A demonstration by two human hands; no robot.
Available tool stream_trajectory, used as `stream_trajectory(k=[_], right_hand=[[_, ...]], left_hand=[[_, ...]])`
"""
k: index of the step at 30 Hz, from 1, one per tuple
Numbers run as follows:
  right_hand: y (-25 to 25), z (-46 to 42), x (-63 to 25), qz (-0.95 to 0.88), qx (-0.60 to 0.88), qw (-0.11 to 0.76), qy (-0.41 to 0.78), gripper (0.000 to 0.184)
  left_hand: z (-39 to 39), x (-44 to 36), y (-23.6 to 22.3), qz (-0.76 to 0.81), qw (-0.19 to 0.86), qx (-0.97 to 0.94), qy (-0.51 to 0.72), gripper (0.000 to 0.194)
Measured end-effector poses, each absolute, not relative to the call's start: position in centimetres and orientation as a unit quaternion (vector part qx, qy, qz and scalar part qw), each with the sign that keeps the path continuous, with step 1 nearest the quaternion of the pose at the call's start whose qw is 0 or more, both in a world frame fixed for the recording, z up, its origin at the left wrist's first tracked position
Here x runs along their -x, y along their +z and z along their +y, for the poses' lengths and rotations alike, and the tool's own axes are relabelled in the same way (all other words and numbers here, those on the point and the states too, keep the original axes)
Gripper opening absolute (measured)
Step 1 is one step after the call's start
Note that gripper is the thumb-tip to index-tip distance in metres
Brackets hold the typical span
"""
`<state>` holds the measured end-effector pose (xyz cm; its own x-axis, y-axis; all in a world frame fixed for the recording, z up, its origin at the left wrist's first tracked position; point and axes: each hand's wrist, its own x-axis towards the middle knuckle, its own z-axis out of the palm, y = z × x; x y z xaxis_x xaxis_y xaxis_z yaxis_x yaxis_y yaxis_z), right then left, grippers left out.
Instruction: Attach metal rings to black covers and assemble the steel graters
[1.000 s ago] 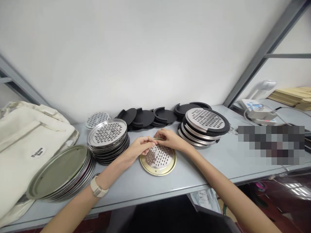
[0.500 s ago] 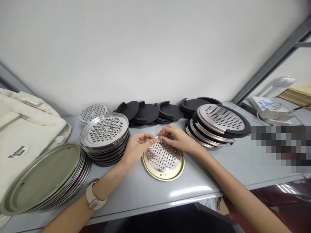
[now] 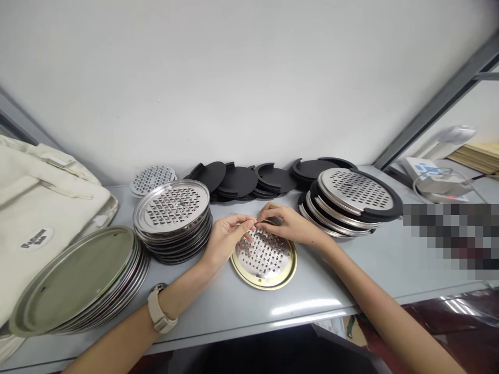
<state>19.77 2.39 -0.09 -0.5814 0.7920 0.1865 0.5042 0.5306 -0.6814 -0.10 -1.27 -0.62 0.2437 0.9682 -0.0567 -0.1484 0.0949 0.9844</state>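
Observation:
A round perforated grater plate with a gold rim lies on the grey table in front of me. Over its far edge, my left hand is closed, thumb and forefinger pinched together. My right hand meets it there, its fingertips also pressed together just above the rim. Anything between the fingertips is too small and hidden to make out. To the left of the hands stands a stack of round plates topped by a silver grater plate. On the right is another stack, with a slotted silver plate in a black holder on top.
Several black round holders lie along the wall. A smaller grater plate sits behind the left stack. Olive-green round trays are piled at front left, beside a cream bag. A white box with cables is at far right.
The view has shifted slightly. My left hand has edged right, bringing its fingertips closer to those of my right hand. The gold-rimmed grater plate stays on the table.

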Motion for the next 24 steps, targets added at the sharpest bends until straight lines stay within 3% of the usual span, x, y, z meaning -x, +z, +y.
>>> stream_trajectory(k=[9,18,24], right_hand=[[-0.2,2.6,-20.2,-0.832,0.395,0.265,0.286,0.02],[1.0,1.9,-20.9,-0.772,0.485,0.367,0.185,0.023],[-1.2,-1.8,-21.0,-0.742,0.578,0.283,0.186,0.021]], left_hand=[[-0.9,0.1,-1.0,0.41,0.623,-0.462,0.48,0.028],[-0.7,0.5,-1.3,0.397,0.626,-0.453,0.494,0.033],[-0.9,0.4,-1.5,0.392,0.602,-0.47,0.513,0.032]])
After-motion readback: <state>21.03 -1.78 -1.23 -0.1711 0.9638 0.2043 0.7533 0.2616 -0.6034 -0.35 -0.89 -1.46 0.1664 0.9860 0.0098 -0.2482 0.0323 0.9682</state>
